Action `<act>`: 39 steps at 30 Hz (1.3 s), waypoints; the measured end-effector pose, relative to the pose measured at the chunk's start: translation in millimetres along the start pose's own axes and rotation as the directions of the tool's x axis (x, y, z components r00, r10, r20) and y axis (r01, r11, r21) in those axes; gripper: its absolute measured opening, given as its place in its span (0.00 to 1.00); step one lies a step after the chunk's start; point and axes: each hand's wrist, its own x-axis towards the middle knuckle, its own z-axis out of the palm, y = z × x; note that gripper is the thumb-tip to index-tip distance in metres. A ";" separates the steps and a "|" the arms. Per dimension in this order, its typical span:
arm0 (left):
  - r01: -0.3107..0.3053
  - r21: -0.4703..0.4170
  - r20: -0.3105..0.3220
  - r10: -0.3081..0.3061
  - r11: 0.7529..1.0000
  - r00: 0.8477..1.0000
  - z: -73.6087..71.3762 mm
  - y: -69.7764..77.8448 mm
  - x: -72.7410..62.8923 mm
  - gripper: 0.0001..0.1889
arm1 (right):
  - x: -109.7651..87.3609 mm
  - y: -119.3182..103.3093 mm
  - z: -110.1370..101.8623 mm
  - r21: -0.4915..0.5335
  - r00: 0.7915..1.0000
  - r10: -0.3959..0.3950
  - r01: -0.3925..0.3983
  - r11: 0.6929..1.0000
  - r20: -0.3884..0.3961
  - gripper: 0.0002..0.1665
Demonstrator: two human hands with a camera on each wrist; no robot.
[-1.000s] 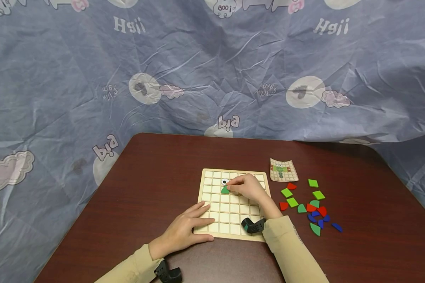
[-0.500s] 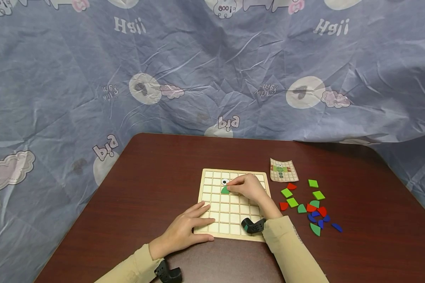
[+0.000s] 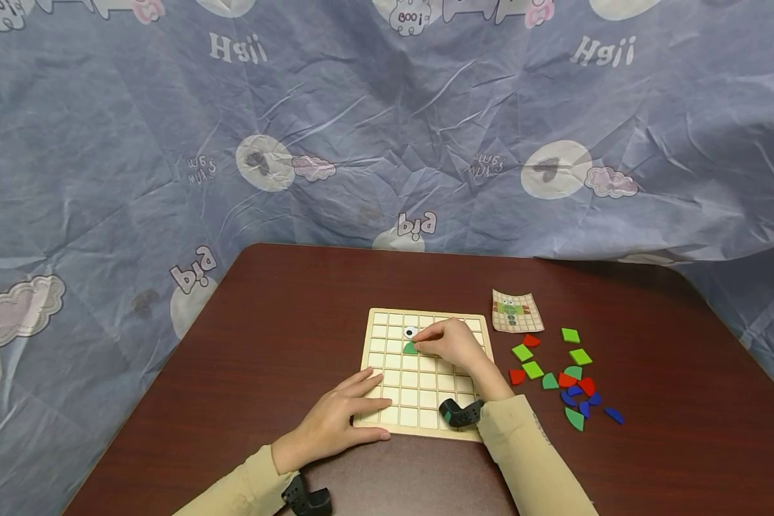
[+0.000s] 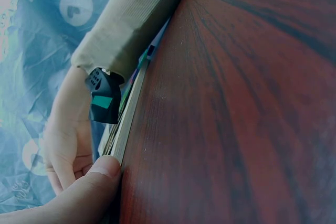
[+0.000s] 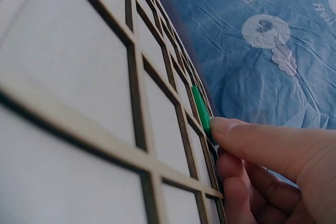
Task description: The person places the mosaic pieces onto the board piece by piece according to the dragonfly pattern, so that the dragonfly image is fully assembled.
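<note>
A wooden grid board [image 3: 419, 432] lies on the table. My left hand [image 3: 335, 416] rests on its left side with spread fingers, and in the left wrist view the thumb [image 4: 89, 190] touches the board's near edge. Over the upper part of the grid, my right hand [image 3: 454, 345] pinches a green quarter-circle tile [image 3: 409, 348] at a cell. The right wrist view has the thumb against one end of this tile [image 5: 200, 108], the other fingers curled behind. A round eye tile [image 3: 410, 332] sits in the cell just above it.
Right of the board lie loose tiles: light green squares [image 3: 532, 370], red pieces [image 3: 517, 376], green quarter-circles [image 3: 574, 419] and blue pieces [image 3: 614, 415]. A pattern card [image 3: 517, 312] lies behind them. A patterned blue cloth [image 3: 361, 143] hangs beyond the dark red table [image 3: 284, 322].
</note>
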 end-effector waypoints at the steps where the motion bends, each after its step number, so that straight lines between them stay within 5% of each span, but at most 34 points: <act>1: -0.001 0.000 -0.001 0.001 1.000 1.000 0.1 0.0 0.0 0.25 | -0.3 -0.4 0.0 -0.005 1.000 -0.001 0.001 1.000 0.003 0.06; 10: 0.000 -0.007 -0.001 0.000 1.000 1.000 0.5 0.8 -0.6 0.25 | -6.9 -2.7 -12.5 -0.027 0.999 -0.048 0.049 0.998 0.017 0.10; 23: 0.008 -0.016 -0.001 -0.008 1.000 1.000 -0.4 1.0 -1.7 0.25 | -27.0 2.8 -65.0 -0.066 0.994 -0.090 0.094 0.993 0.054 0.20; 39: 0.013 -0.008 0.010 -0.013 1.000 1.000 0.1 -0.7 -0.7 0.25 | -63.0 36.8 -107.3 -0.153 0.992 -0.059 0.041 0.987 -0.112 0.23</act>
